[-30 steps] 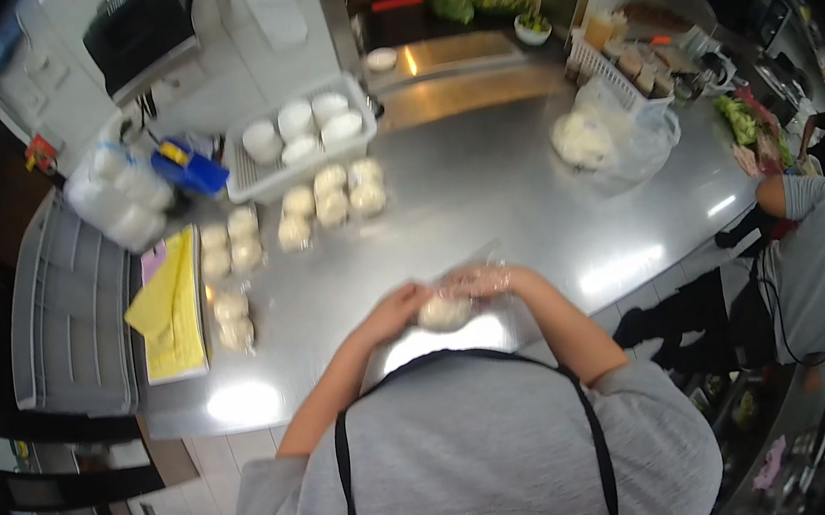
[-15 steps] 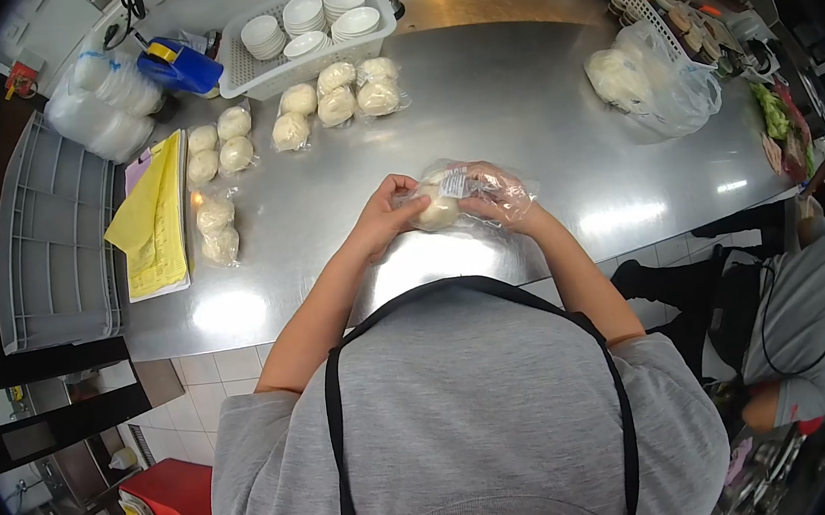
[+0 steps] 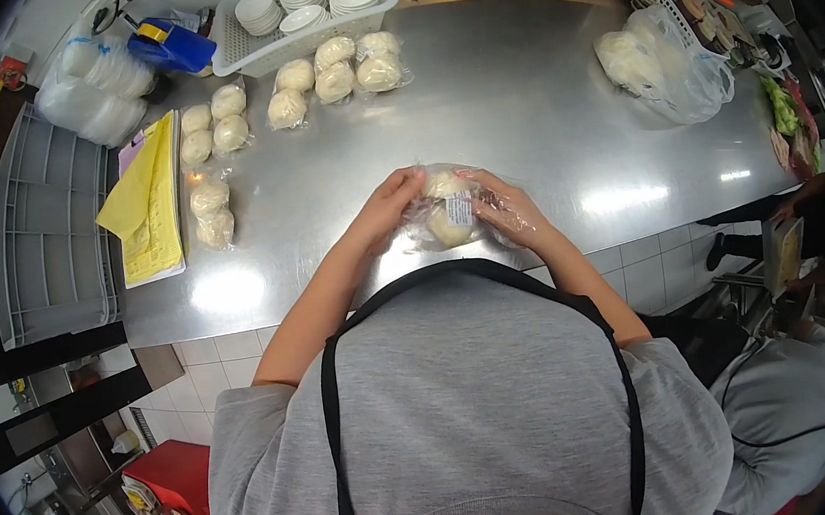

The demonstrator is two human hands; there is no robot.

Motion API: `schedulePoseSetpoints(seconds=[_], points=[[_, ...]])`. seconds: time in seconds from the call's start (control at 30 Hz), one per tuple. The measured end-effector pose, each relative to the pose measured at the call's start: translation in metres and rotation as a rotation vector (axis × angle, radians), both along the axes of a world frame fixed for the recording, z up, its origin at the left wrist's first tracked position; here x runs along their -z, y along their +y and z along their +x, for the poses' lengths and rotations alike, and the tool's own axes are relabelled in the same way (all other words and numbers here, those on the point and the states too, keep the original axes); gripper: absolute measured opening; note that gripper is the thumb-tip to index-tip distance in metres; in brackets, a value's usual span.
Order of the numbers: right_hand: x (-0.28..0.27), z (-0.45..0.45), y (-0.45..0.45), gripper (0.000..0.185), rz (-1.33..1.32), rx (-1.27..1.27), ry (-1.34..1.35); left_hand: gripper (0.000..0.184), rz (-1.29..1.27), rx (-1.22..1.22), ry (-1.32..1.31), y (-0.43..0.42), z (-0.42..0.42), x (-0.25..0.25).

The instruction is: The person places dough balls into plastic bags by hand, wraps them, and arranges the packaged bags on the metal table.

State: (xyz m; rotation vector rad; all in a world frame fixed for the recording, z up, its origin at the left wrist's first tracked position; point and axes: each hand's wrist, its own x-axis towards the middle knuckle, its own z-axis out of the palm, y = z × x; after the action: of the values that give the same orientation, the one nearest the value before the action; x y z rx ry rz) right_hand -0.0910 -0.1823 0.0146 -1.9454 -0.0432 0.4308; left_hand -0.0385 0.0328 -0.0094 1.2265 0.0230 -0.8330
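A clear plastic bag of dough balls (image 3: 450, 221) is between my hands, near the front edge of the steel table. Two pale round balls show through it, one behind the other, and a white printed label sits on top. My left hand (image 3: 394, 204) grips the bag's left side, thumb and fingers closed on the film. On the right side, my right hand (image 3: 508, 209) has its fingers curled round the bag, with loose film lying over them. Similar bagged dough balls (image 3: 213, 216) lie at the left, and several more bags (image 3: 333, 69) are further back.
A white basket (image 3: 261, 60) of stacked small dishes stands behind the bags. Yellow papers (image 3: 147, 200) and a grey crate (image 3: 53, 230) are at the left. A plastic bag with pale contents (image 3: 664, 70) lies at the right. Beyond the table's right end is a co-worker (image 3: 790, 409).
The bag has turned in my hands, so the label now faces up and both balls show more plainly. My left thumb has moved off the front ball. The co-worker has shifted lower in view.
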Motion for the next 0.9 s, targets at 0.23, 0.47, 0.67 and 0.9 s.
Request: schedulePoseSetpoints(seconds=[0.23, 0.47, 0.67, 0.9], points=[[0.040, -0.011, 0.002, 0.027, 0.528, 0.188, -0.105, 0.045, 0.002, 0.009, -0.043, 0.000, 0.001, -0.003], [0.041, 0.001, -0.008, 0.026, 0.394, 0.061, -0.161, 0.058, -0.081, -0.177, -0.060, -0.003, 0.002, 0.014], [0.023, 0.001, -0.009, 0.045, -0.072, -0.202, -0.424, 0.050, -0.145, -0.231, 0.051, -0.007, 0.005, 0.012], [0.022, 0.010, -0.018, 0.044, -0.011, -0.196, -0.200, 0.052, -0.215, -0.215, -0.014, -0.002, 0.004, 0.017]])
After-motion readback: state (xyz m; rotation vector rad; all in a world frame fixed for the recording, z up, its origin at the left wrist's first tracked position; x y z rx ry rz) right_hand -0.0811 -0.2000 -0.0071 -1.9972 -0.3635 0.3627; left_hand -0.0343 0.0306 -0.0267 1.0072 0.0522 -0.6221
